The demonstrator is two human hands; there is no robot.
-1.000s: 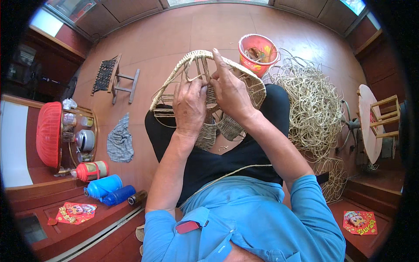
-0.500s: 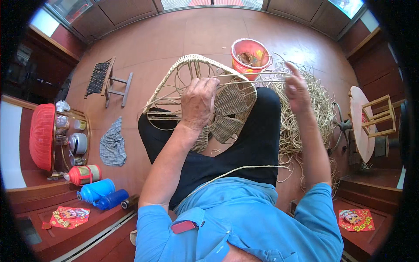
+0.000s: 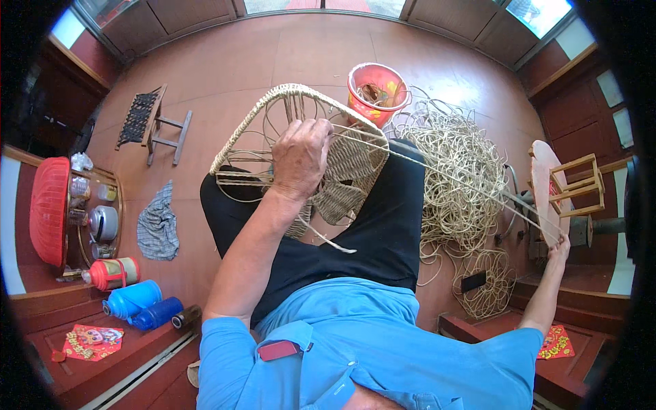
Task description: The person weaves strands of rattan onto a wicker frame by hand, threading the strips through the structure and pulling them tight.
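Observation:
Across my thighs rests a frame (image 3: 236, 143) with a rim wrapped in pale straw cord. Petal-shaped woven panels (image 3: 352, 158) fill part of it, and thin bare rods cross the rest. My left hand (image 3: 301, 156) is closed over its middle, gripping the cord where the strands come out; its fingertips are partly hidden. Two strands of cord (image 3: 451, 179) run taut from there over the right rim. My right hand (image 3: 559, 247), with the arm stretched far out to the right, holds their other end. A loose cord end (image 3: 331, 240) hangs below the panels.
A large tangle of cord (image 3: 458, 171) lies on the floor at the right, beside a red bucket (image 3: 378, 96). Farther right is a round-topped table (image 3: 544, 195). On the left are a stool (image 3: 147, 126), a grey cloth (image 3: 157, 222) and several flasks (image 3: 133, 298).
My right hand has swung far out to the right and down, drawing the cord strands long and taut. The cord end that lay across my lap now hangs near the frame.

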